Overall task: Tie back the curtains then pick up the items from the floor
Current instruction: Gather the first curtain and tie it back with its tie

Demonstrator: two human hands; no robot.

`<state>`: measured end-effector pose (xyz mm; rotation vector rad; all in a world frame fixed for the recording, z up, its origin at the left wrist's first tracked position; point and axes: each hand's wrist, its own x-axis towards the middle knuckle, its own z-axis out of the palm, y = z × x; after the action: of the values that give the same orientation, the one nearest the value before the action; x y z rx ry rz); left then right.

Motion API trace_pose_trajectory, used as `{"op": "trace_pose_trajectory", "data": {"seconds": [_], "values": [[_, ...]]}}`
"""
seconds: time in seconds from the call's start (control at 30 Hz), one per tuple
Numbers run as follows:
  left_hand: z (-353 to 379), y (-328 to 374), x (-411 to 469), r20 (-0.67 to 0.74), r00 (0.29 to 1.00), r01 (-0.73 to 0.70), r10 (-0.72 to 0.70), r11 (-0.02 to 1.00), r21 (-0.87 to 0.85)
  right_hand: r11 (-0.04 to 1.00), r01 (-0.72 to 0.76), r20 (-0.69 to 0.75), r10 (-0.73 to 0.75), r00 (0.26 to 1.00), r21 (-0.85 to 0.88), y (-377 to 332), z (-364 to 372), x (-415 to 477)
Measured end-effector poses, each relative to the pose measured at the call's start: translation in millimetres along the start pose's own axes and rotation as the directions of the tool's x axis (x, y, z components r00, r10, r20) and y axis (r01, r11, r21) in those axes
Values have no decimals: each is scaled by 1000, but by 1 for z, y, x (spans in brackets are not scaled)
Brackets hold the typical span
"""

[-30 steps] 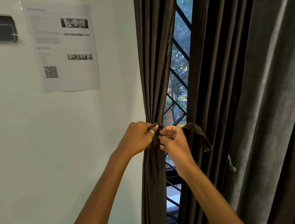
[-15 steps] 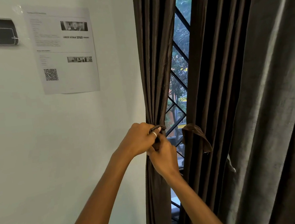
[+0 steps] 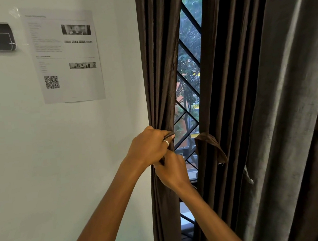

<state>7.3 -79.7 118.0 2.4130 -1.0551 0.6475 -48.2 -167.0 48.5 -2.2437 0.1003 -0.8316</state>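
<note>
R hand (image 3: 173,172) dropped below L hand (image 3: 149,148), both pinch curtain (image 3: 155,63), hangs vert.

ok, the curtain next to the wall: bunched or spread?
Bunched: the curtain is pulled into a narrow column, left hand and right hand gripping it, window grille bare beside it. Whether the tie is fastened: cannot tell.

The left brown curtain (image 3: 157,72) hangs in tight folds beside the wall. The left hand (image 3: 149,148) grips it bunched at mid-height, and the right hand (image 3: 174,172) pinches a matching tie-back strip (image 3: 170,134) against it. Across the window gap, the second brown curtain (image 3: 227,76) is cinched by a fabric band (image 3: 211,146).
</note>
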Motion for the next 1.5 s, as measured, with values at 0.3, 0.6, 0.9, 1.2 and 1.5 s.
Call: {"op": "trace_pose_trajectory", "data": {"seconds": [0.3, 0.6, 0.9, 1.2, 1.5], "values": [[-5, -27, -10, 79, 997, 26, -20, 997, -77, 933, 253, -37, -272, 962, -257, -5, -42, 5], [-2, -34, -17, 132, 991, 93, -35, 880, -466, 750, 565, 228, -517, 825, -344, -7, -77, 44], [10, -39, -23, -17, 999, -35, 30, 917, -398, 840, 514, 280, -458, 844, -176, -4, -87, 62], [25, -35, -33, -397, 822, -311, 409, 905, 290, 930, 365, 238, -346, 907, -37, -9, -89, 76], [16, -20, -32, -249, 750, -346, 613, 683, 643, 962, 256, 148, -241, 959, -94, -13, -89, 84]]}}
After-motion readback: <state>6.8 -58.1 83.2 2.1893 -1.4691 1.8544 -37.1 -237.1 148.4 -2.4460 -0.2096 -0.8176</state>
